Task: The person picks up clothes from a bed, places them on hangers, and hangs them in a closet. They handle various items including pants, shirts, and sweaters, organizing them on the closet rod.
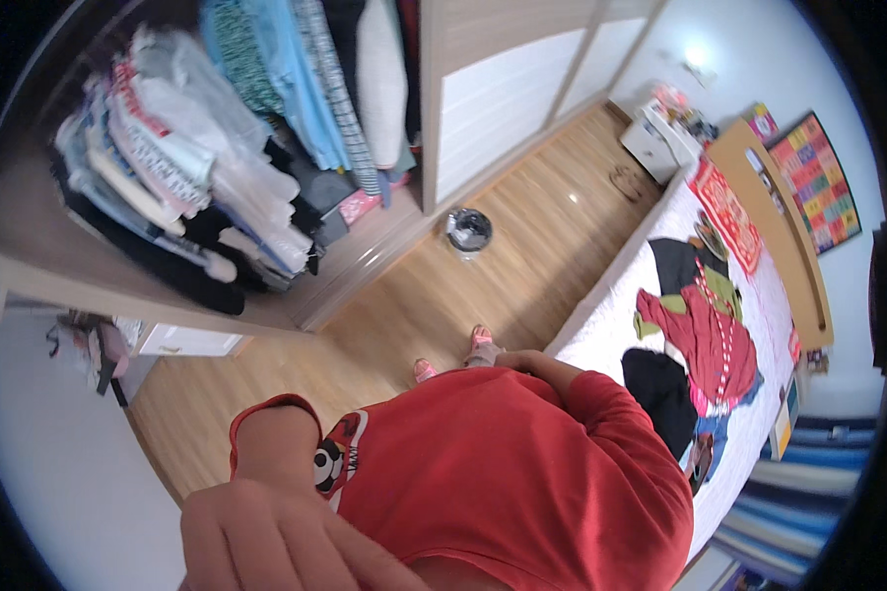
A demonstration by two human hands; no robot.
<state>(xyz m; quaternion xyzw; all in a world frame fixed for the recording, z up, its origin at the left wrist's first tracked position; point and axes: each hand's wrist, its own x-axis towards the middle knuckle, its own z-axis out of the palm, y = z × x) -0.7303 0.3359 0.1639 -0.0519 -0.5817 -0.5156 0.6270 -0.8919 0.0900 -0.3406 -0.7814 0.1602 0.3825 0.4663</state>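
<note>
My left hand [266, 537] is raised close to the camera at the lower left, its back toward me and its bent fingers running off the lower edge. The fingertips are cut off, so I cannot tell whether it holds anything. It comes from the sleeve of a red shirt [503, 463] with a football print. My right hand [512, 361] is low in front of my body, by the greyish trousers [483, 358]; the shirt and forearm hide its fingers. Below, my feet are in pink sandals [480, 337].
An open wardrobe [355, 266] at the left holds hanging garments [296, 89] and clothes in clear plastic covers [207, 148]. A small lined bin [469, 229] stands on the wood floor. Loose clothes [705, 340] lie on the bed [601, 305] at the right. A white nightstand [650, 148] stands beyond.
</note>
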